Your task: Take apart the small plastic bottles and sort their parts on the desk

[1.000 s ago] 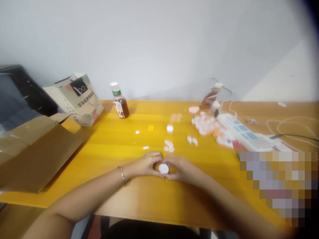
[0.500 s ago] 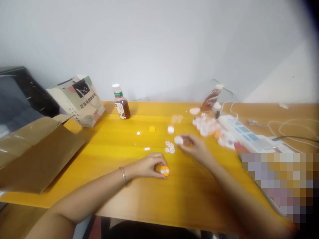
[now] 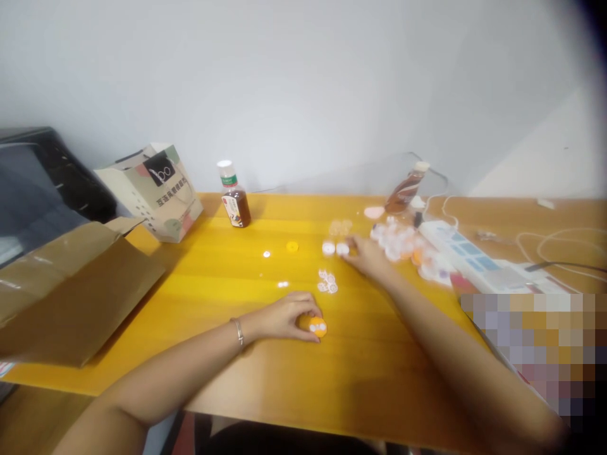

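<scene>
With thumb and fingers around its edge, my left hand [image 3: 289, 318] grips an orange disc [image 3: 323, 321] that has small white pieces on its top, low over the table's near middle. Farther out, my right hand [image 3: 372, 258] pinches a white round piece [image 3: 342, 249], right beside another white round piece [image 3: 327, 248] on the table. Between the two hands lies a small cluster of white gear-like pieces [image 3: 328, 282]. A yellow disc [image 3: 292, 246], a small white ring [image 3: 266, 254] and tiny white pieces [image 3: 283, 284] lie to the left. Fine detail is blurred.
On the left stand a cardboard box [image 3: 85, 297] and a paper bag [image 3: 165, 196]. Two drink bottles, one upright [image 3: 236, 205] and one leaning [image 3: 406, 189], are at the back. A heap of white and orange pieces [image 3: 398, 240] lies beside a power strip [image 3: 465, 253] with cables.
My right hand has moved away from me with the white round piece, bringing it beside the other one on the table. My left hand keeps its hold on the orange disc.
</scene>
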Demonstrator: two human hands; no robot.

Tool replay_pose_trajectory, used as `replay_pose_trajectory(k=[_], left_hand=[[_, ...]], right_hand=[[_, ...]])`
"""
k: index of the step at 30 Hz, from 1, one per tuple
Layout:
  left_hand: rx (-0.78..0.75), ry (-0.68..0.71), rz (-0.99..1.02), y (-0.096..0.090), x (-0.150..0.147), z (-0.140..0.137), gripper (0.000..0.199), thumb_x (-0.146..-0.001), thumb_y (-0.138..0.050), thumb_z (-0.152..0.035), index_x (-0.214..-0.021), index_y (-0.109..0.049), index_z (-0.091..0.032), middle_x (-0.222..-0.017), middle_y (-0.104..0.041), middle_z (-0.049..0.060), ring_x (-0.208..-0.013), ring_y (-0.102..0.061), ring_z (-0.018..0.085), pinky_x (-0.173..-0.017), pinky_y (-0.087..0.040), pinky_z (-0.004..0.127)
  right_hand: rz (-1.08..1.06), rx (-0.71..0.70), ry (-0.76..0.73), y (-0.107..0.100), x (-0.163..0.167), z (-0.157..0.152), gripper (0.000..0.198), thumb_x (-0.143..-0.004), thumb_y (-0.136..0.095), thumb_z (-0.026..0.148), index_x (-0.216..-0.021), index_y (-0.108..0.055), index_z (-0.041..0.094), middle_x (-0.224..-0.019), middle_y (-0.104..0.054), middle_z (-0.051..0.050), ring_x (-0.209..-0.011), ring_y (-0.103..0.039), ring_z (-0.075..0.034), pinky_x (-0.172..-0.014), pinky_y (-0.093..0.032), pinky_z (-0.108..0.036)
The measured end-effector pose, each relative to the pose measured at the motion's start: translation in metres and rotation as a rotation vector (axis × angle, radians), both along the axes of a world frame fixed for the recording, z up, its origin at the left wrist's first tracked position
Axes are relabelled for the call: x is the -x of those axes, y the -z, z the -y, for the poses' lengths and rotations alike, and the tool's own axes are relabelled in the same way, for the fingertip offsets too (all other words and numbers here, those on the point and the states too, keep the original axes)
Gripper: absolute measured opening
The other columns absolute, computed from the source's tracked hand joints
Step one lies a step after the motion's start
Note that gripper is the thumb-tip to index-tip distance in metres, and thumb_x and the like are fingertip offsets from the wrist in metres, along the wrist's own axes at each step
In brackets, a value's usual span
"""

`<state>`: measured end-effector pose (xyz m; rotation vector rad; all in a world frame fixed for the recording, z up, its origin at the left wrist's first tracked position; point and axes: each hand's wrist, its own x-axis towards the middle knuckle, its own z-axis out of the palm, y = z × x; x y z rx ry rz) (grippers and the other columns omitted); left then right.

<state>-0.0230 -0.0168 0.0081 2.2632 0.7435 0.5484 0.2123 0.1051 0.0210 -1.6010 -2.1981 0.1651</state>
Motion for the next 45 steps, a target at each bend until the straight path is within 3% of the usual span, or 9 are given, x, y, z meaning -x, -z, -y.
replay_pose_trajectory(k=[5,8,11,13,15,23,30,37,45], left_hand=[[-0.004,0.001,-0.003,-0.001,0.000,0.000,0.032,-0.072,-0.066,-0.037,-0.096,-0.058,-0.018,-0.093,-0.055,0.005,-0.087,-0.051,0.016,-0.079,-0.040,0.027],[-0.001,0.000,-0.002,-0.002,0.001,0.001,0.033,-0.071,-0.067,-0.037,-0.097,-0.058,-0.018,-0.093,-0.056,0.005,-0.087,-0.052,0.016,-0.079,-0.040,0.027],[-0.001,0.002,0.003,-0.002,0.001,0.001,0.034,-0.071,-0.067,-0.035,-0.099,-0.057,-0.018,-0.094,-0.056,0.006,-0.088,-0.052,0.017,-0.080,-0.040,0.027],[-0.004,0.008,0.002,-0.001,0.001,0.001,0.034,-0.072,-0.066,-0.033,-0.100,-0.057,-0.019,-0.095,-0.056,0.006,-0.090,-0.052,0.017,-0.081,-0.040,0.027],[-0.009,0.011,-0.005,-0.001,0.001,0.001,0.034,-0.072,-0.066,-0.032,-0.101,-0.057,-0.019,-0.096,-0.056,0.005,-0.090,-0.052,0.017,-0.082,-0.040,0.027],[-0.009,0.031,-0.006,-0.007,0.005,0.001,0.041,-0.068,-0.069,-0.038,-0.101,-0.054,-0.019,-0.100,-0.057,0.005,-0.093,-0.052,0.018,-0.083,-0.040,0.029],[-0.056,0.050,-0.010,-0.017,0.005,0.003,0.017,-0.081,-0.056,-0.032,-0.089,-0.061,-0.017,-0.091,-0.059,0.005,-0.086,-0.055,0.014,-0.080,-0.039,0.025],[-0.045,-0.159,-0.161,-0.014,-0.003,0.011,0.020,-0.083,-0.053,-0.033,-0.080,-0.063,-0.016,-0.080,-0.059,0.002,-0.070,-0.054,0.011,-0.065,-0.040,0.020],[-0.292,-0.299,-0.411,-0.013,-0.011,0.025,0.009,-0.078,-0.058,-0.025,-0.075,-0.062,-0.018,-0.073,-0.062,0.001,-0.066,-0.057,0.014,-0.062,-0.036,0.025]], right_hand=[[-0.072,-0.046,0.023,-0.002,-0.001,0.004,0.037,-0.071,-0.060,0.031,-0.104,-0.055,0.016,-0.098,-0.065,-0.011,-0.090,-0.059,-0.026,-0.075,-0.044,-0.035],[-0.212,-0.092,-0.003,-0.010,0.000,0.020,0.027,-0.073,-0.057,0.035,-0.093,-0.058,0.017,-0.094,-0.064,-0.009,-0.087,-0.059,-0.024,-0.075,-0.044,-0.034],[-0.296,0.123,-0.254,-0.019,0.004,0.052,0.019,-0.077,-0.052,0.036,-0.076,-0.057,0.019,-0.074,-0.063,-0.003,-0.071,-0.058,-0.016,-0.066,-0.045,-0.027],[-0.286,0.311,-0.462,-0.022,0.008,0.077,0.019,-0.077,-0.053,0.037,-0.075,-0.056,0.019,-0.069,-0.060,0.000,-0.064,-0.055,-0.013,-0.061,-0.044,-0.025],[-0.263,0.381,-0.546,-0.019,0.013,0.098,0.021,-0.072,-0.060,0.039,-0.078,-0.054,0.019,-0.070,-0.058,0.001,-0.064,-0.053,-0.013,-0.060,-0.044,-0.024],[-0.282,0.275,-0.553,0.006,0.028,0.125,0.041,-0.059,-0.074,0.038,-0.089,-0.053,0.020,-0.082,-0.057,-0.002,-0.075,-0.054,-0.017,-0.066,-0.044,-0.028],[-0.267,0.214,-0.627,0.013,0.029,0.124,0.019,-0.069,-0.067,0.026,-0.083,-0.056,0.020,-0.080,-0.058,-0.003,-0.076,-0.055,-0.017,-0.067,-0.042,-0.027],[-0.285,0.166,-0.584,0.017,0.035,0.126,0.016,-0.066,-0.065,0.016,-0.077,-0.053,0.020,-0.075,-0.057,-0.001,-0.072,-0.053,-0.015,-0.064,-0.039,-0.026],[-0.286,0.184,-0.561,0.019,0.038,0.128,0.018,-0.064,-0.063,0.015,-0.075,-0.050,0.020,-0.074,-0.055,-0.001,-0.072,-0.052,-0.015,-0.064,-0.038,-0.027]])
